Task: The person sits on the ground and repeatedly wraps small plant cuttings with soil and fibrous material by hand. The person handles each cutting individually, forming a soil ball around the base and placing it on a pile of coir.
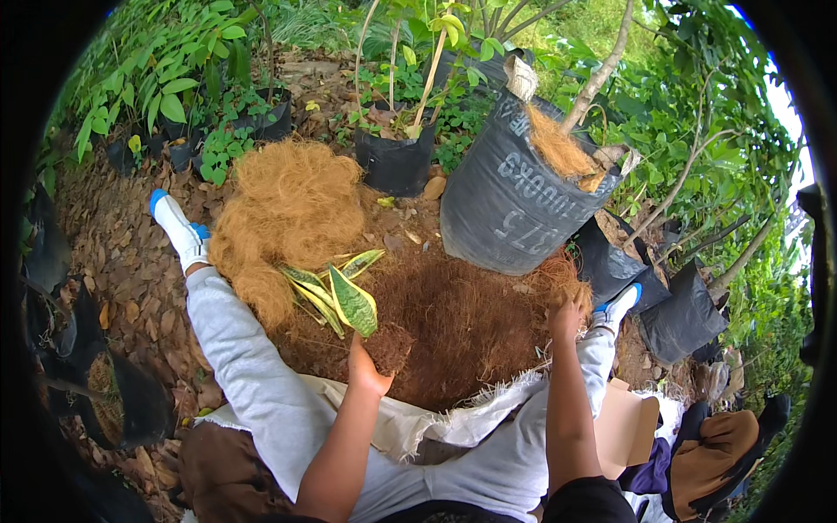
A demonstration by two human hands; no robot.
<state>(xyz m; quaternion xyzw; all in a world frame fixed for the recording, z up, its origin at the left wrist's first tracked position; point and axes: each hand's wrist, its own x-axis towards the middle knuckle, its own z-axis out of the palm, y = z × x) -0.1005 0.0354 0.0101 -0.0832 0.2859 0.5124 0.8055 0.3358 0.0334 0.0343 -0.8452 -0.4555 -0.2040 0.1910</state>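
Observation:
My left hand is closed around a soil-covered root ball, from which a snake plant leaf with yellow edges stands up. More variegated snake plant leaves lie just beyond it, beside a big heap of tan coconut fibre. On the right, my right hand reaches into a smaller clump of reddish-brown fibre; its fingertips are partly hidden there. Between the hands spreads a mound of dark brown coir and soil, at the edge of a white woven sack.
A large printed grow bag with a small tree stands beyond the mound. Black nursery bags with plants line the back and the right. An open cardboard box lies by my right leg. Dry leaves cover the ground at left.

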